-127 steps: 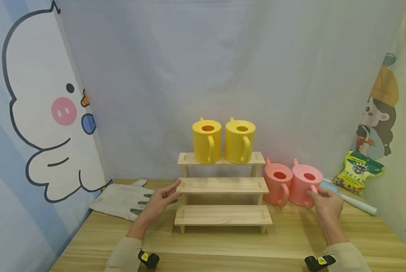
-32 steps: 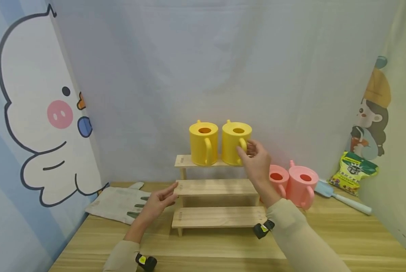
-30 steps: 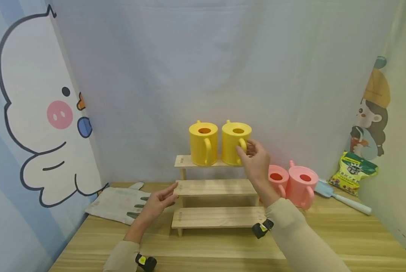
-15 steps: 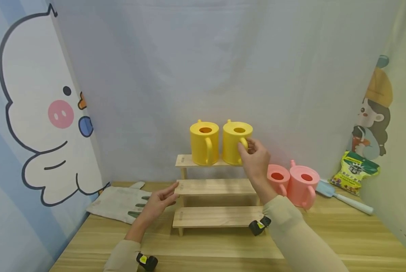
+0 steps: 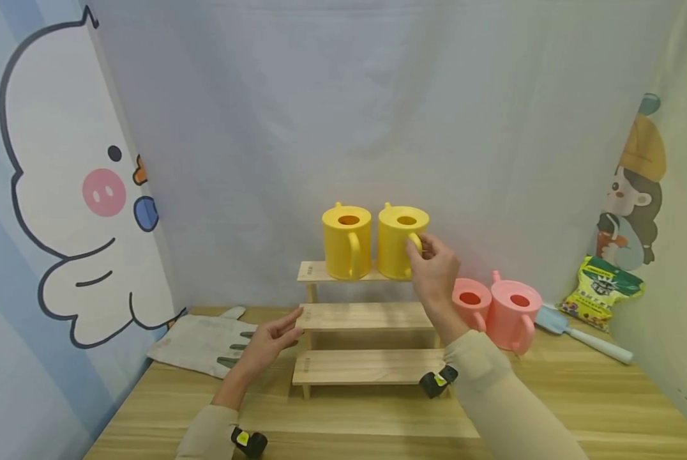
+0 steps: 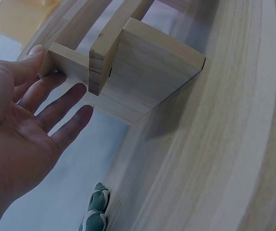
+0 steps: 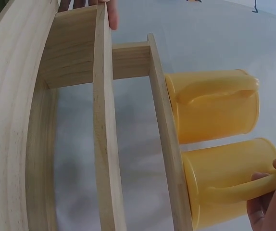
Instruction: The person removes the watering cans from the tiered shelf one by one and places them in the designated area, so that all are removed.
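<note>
Two yellow watering cans stand side by side on the top step of a three-tier wooden stand [image 5: 372, 315]. My right hand [image 5: 435, 271] pinches the handle of the right yellow watering can [image 5: 393, 246], thumb and fingers round it. The left yellow watering can [image 5: 343, 246] is untouched, its handle facing me. At the stand's left end, my left hand [image 5: 267, 342] holds the edge of the middle step [image 7: 102, 115]. In the right wrist view, one digit lies over that step and other fingers lie under it. My right forearm hides the stand's right end.
Two pink watering cans, a left one [image 5: 464, 297] and a right one [image 5: 510, 319], stand right of the stand. Beyond them lie a light blue trowel [image 5: 599, 345] and a green-yellow packet [image 5: 602, 291]. Gardening gloves [image 5: 200, 344] lie at the left. A grey curtain [image 5: 251, 160] hangs behind.
My right hand has left the right pink watering can's handle and moved up and left to the right yellow one. Over the last second it barely moves. The left hand stays put.
</note>
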A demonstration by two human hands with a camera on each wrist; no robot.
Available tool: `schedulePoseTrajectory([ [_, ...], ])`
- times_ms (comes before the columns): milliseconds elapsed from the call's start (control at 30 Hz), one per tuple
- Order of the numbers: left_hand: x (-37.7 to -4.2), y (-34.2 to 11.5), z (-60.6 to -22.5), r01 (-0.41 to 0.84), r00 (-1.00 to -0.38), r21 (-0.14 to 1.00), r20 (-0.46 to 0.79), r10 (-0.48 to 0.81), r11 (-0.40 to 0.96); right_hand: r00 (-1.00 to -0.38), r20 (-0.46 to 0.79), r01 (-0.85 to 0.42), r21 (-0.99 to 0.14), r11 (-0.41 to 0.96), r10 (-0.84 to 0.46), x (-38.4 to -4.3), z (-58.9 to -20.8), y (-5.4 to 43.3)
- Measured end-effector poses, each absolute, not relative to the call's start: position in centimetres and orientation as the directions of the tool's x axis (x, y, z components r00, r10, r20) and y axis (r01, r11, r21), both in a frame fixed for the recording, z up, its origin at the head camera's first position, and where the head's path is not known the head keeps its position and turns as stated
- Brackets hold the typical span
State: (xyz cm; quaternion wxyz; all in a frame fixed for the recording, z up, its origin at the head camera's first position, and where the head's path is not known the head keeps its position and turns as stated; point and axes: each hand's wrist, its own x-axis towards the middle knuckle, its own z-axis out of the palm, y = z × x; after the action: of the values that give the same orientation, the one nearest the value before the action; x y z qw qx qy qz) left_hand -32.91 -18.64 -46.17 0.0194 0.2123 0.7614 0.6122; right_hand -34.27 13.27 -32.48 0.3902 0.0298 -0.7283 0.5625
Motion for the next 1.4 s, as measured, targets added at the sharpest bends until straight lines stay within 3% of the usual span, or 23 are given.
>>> schedulePoseTrajectory([
  [1000, -33.1, -18.8, -46.0, 0.322, -0.902, 0.932, 0.249, 0.353, 0.168, -0.676, 0.556, -0.473, -0.831, 0.293, 0.485, -32.1, -32.4, 15.9],
  [1400, -33.0, -18.7, -46.3, 0.313, -0.905, 0.936, 0.241, 0.350, 0.164, -0.646, 0.547, -0.498, -0.831, 0.248, 0.533, -28.3, -33.2, 19.7],
])
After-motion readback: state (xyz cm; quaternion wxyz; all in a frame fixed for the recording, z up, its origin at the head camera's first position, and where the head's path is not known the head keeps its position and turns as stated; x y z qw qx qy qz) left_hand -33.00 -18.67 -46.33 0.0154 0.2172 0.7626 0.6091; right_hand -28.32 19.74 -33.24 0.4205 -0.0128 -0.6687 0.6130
